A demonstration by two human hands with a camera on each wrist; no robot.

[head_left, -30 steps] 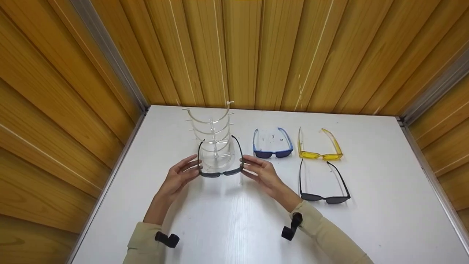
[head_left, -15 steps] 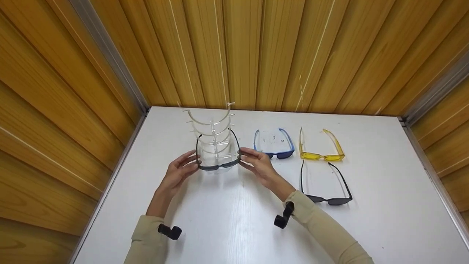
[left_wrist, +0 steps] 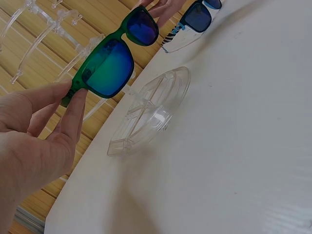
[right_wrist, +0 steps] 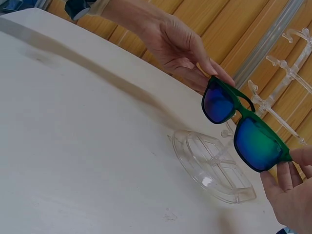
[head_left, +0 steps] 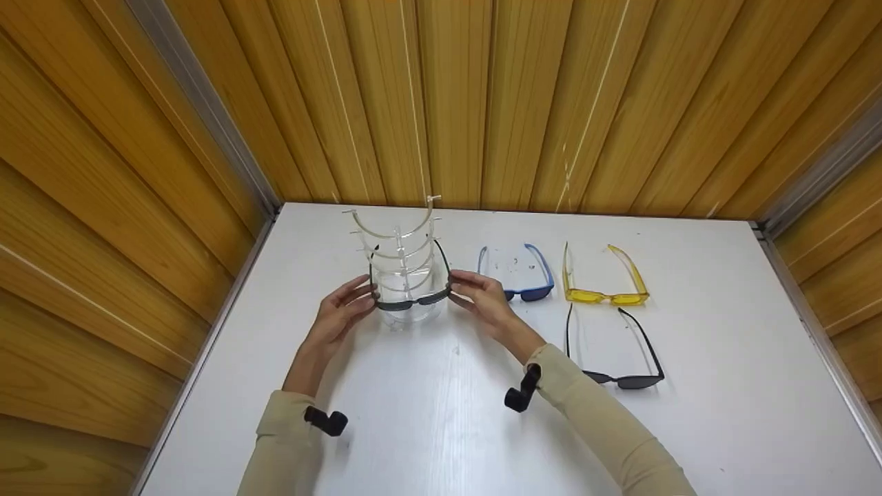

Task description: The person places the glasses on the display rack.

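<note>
Green-framed sunglasses (left_wrist: pixel 109 68) with blue-green mirrored lenses are held level by both hands, one at each hinge end. In the head view their temples reach back on either side of the clear display stand (head_left: pixel 401 256), around its lower tiers. Left hand (head_left: pixel 335 320) pinches the left end between thumb and fingers; right hand (head_left: pixel 491 308) pinches the right end. Both wrist views show the lenses facing the person, above the stand's clear base (right_wrist: pixel 195 165). Whether the temples touch the stand's pegs cannot be seen.
Right of the stand lie blue sunglasses (head_left: pixel 536 294), partly behind the right hand, and yellow glasses (head_left: pixel 586 296). Black sunglasses (head_left: pixel 637 381) lie nearer, partly covered by the right sleeve. Wood-look panels (head_left: pixel 455 103) wall the white table (head_left: pixel 427 420).
Both hands have carried the green-framed sunglasses away from the person, so the temples now reach farther along the stand's sides. The right forearm has swung left, covering part of the blue and black sunglasses.
</note>
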